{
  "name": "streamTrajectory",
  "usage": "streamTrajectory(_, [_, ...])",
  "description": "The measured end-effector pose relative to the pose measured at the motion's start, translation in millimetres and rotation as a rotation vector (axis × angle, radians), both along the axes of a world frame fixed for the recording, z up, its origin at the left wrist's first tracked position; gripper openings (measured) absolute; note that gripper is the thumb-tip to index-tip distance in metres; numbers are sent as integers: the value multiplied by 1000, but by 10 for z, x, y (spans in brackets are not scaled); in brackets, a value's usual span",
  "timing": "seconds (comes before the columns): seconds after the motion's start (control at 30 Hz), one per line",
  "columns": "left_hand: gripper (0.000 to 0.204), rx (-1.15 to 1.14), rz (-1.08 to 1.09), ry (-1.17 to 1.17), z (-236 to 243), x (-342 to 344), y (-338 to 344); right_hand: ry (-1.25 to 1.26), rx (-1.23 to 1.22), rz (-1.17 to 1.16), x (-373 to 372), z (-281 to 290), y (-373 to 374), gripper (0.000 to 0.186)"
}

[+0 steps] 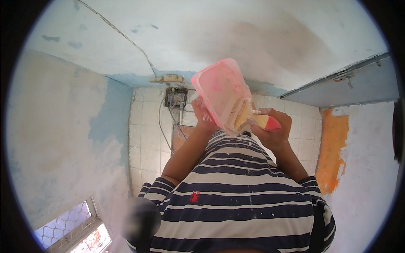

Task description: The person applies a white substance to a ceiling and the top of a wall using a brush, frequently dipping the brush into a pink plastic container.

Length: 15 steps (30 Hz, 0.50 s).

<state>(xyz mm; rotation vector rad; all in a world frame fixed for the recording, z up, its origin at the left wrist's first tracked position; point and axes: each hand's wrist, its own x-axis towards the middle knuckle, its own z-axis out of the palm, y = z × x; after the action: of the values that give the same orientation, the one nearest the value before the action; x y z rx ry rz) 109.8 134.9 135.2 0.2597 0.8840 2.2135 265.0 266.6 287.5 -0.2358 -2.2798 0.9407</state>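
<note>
A pink plastic paint tray (219, 80), smeared with whitish paint, is tilted in front of my chest. My left hand (204, 114) grips its left side, fingers mostly hidden beneath it. My right hand (274, 128), spotted with white, is closed around a wide paintbrush (270, 122) with a pale yellow handle tipped in red. The brush's bristles rest in the lower end of the tray, where the paint partly hides them.
Ahead stands a patchy white and pale blue wall (236, 29) with a cable (122, 33) running down to a socket strip (167, 79). Boxes and wires (176, 99) lie on the tiled floor (145, 122). A door (358, 80) and an orange patch (333, 147) are right; a grilled window (69, 225) is lower left.
</note>
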Motion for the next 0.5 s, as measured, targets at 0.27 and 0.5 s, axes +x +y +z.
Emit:
streamTrajectory(0.27, [66,68,-52,-394,357,-163,-339,17,-216,-89,-53,-176,-267,14])
streamTrajectory(0.5, [68,18,-55,-368,353,-257,-292,175,-770,-163,-164,-432,-346,19])
